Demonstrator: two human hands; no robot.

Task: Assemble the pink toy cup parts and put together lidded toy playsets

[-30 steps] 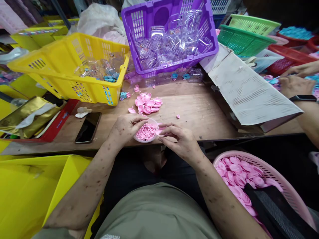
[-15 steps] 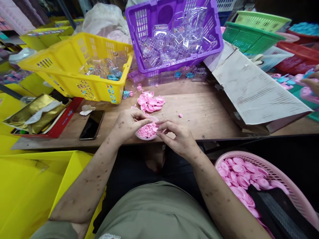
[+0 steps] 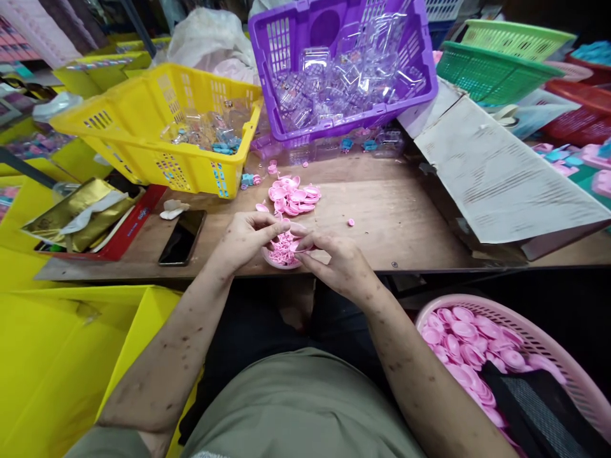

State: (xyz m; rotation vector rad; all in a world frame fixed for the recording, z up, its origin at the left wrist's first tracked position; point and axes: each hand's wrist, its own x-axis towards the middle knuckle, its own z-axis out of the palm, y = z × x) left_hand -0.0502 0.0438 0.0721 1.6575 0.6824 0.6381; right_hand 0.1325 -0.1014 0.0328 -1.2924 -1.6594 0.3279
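Observation:
Over a small pale bowl (image 3: 273, 263) at the table's front edge, both my hands are close together. Inside the bowl lie many tiny thin pink pieces (image 3: 283, 249). My left hand (image 3: 251, 236) has thumb and forefinger pinched above the bowl's left side; what is between them, if anything, is hidden. My right hand (image 3: 334, 257) pinches a small pink plastic piece (image 3: 301, 249) at the bowl's right side, its shape mostly covered by the fingers. Just beyond the bowl is a pile of pink oval plastic parts (image 3: 293, 196).
A yellow crate (image 3: 157, 152) and a purple crate (image 3: 344, 124) hold clear plastic cases. At left are a phone (image 3: 182, 238) and a red box (image 3: 138, 222). A cardboard box (image 3: 515, 172) leans at right; below it stands a pink basket (image 3: 539, 324) of pink parts.
The view has turned slightly left. My hands have drawn a little closer together over the bowl. Another person's hand at the right edge has gone out of view.

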